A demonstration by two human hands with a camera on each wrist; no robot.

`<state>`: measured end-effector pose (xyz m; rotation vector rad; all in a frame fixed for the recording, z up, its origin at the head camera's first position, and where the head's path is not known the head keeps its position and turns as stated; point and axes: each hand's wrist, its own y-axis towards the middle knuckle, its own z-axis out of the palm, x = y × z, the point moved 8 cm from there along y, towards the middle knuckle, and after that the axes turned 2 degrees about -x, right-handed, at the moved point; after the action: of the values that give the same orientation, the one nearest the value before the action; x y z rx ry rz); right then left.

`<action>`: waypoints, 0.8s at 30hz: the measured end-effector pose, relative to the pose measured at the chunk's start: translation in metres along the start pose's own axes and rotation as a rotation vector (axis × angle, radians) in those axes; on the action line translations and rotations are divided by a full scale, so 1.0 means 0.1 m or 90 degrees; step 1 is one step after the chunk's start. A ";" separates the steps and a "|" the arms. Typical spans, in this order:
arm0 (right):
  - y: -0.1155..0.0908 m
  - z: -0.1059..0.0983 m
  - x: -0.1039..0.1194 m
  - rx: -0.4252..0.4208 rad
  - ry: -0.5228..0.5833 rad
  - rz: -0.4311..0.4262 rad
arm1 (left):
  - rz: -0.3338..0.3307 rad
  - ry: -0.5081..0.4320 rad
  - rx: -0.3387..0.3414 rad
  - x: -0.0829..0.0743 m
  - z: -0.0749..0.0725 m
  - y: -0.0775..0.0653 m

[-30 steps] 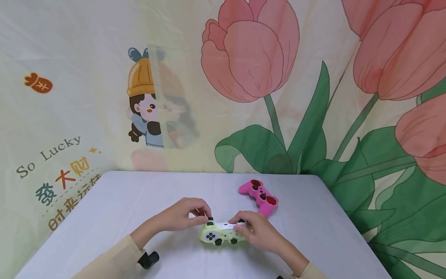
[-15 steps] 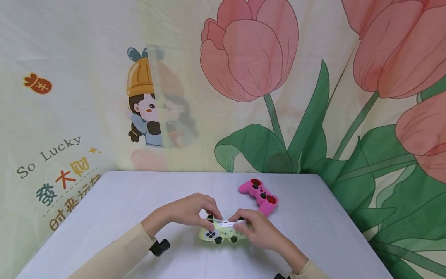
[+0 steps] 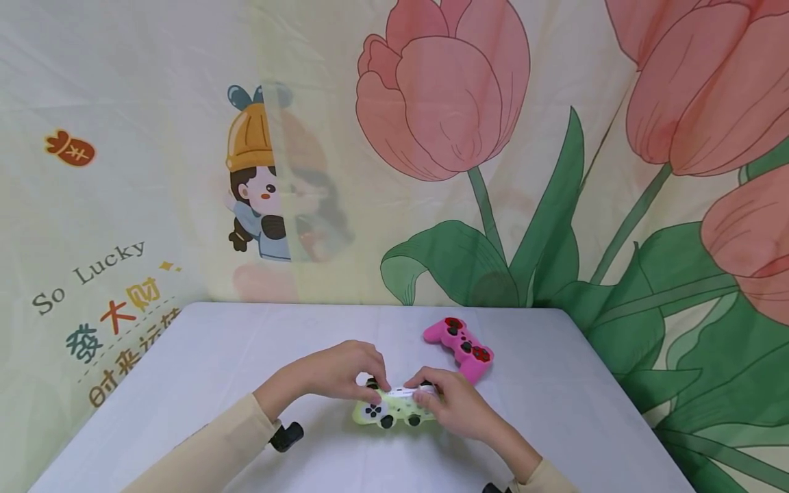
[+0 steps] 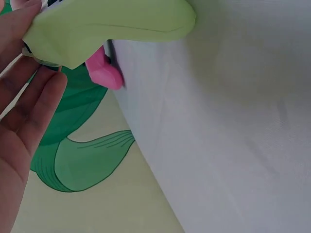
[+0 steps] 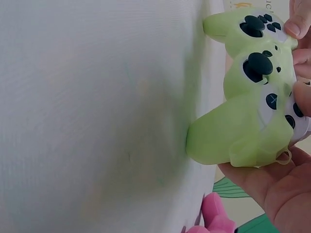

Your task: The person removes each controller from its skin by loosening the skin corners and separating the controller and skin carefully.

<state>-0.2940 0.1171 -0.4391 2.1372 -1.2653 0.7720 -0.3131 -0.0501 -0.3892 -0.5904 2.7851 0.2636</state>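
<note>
Behind the desk (image 3: 234,342) hangs a pale backdrop (image 3: 154,55) with big tulips (image 3: 444,109). From the head view, the green controller (image 3: 403,409) is mid-desk, toward the person, held at both ends: the left hand (image 3: 345,370) pinches one between thumb and fingers, and the right hand (image 3: 453,404) grips the other. Just beyond the right hand lies the pink controller (image 3: 464,348), so room is tighter that way; to the left, white desk spreads broadly, and the side and far edges are well apart from the hands.

In the left wrist view, one handle (image 4: 146,22) juts out over the desk, while the left fingers (image 4: 46,102), only slightly bent, reach behind it. The desk's far edge slants past, beyond the pink controller.

From the right wrist, the right thumb (image 5: 302,99) presses near the buttons (image 5: 272,101). A green cover (image 5: 214,133) wraps the handles, and white shell (image 5: 301,128) shows past its rim. The controller should be light and stiff, the cover soft and stretchy (rubbery, by its folds), more clingy than slippery, perhaps easily torn. Its broad ends seem the best hold, clear of the sticks (image 5: 258,66). Whether the handle tips touch the desk, I cannot tell.
</note>
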 end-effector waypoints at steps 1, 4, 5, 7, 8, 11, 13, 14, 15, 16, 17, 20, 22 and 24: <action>0.00 0.00 0.00 -0.002 0.000 0.001 | 0.001 0.007 -0.002 -0.01 0.00 0.00; 0.00 0.00 0.00 -0.007 0.000 0.003 | 0.009 0.012 -0.005 -0.04 -0.01 0.01; 0.00 0.00 0.00 -0.009 0.000 0.003 | 0.010 0.012 -0.005 -0.04 -0.01 0.02; -0.01 0.00 0.01 -0.010 -0.001 0.005 | 0.009 0.008 -0.002 -0.05 -0.01 0.02; -0.01 0.00 0.01 -0.011 -0.002 0.001 | 0.010 0.006 -0.002 -0.05 -0.01 0.03; -0.02 -0.02 0.01 -0.013 -0.009 0.001 | 0.010 -0.009 0.000 -0.05 0.01 0.05; -0.02 -0.02 0.01 -0.013 -0.012 0.002 | 0.008 -0.023 -0.001 -0.05 0.02 0.07; -0.02 -0.03 0.02 -0.014 -0.013 0.001 | 0.008 -0.028 -0.002 -0.05 0.02 0.08; -0.03 -0.03 0.01 -0.014 -0.013 0.002 | 0.006 -0.034 -0.004 -0.06 0.03 0.08; -0.03 -0.03 0.01 -0.014 -0.013 0.001 | 0.004 -0.037 -0.007 -0.06 0.03 0.09; -0.03 -0.03 0.02 -0.015 -0.012 -0.001 | 0.001 -0.041 -0.009 -0.06 0.04 0.09; -0.02 -0.03 0.02 -0.015 -0.010 -0.008 | -0.008 -0.044 -0.021 -0.06 0.05 0.09; -0.02 -0.01 0.01 -0.013 -0.009 -0.007 | -0.014 -0.035 -0.033 -0.08 0.03 0.08; -0.02 0.00 0.01 -0.012 -0.010 -0.005 | -0.015 -0.023 -0.051 -0.10 0.01 0.07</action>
<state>-0.2921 0.1174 -0.4384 2.1354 -1.2666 0.7384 -0.3073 -0.0401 -0.3859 -0.6315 2.7420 0.3773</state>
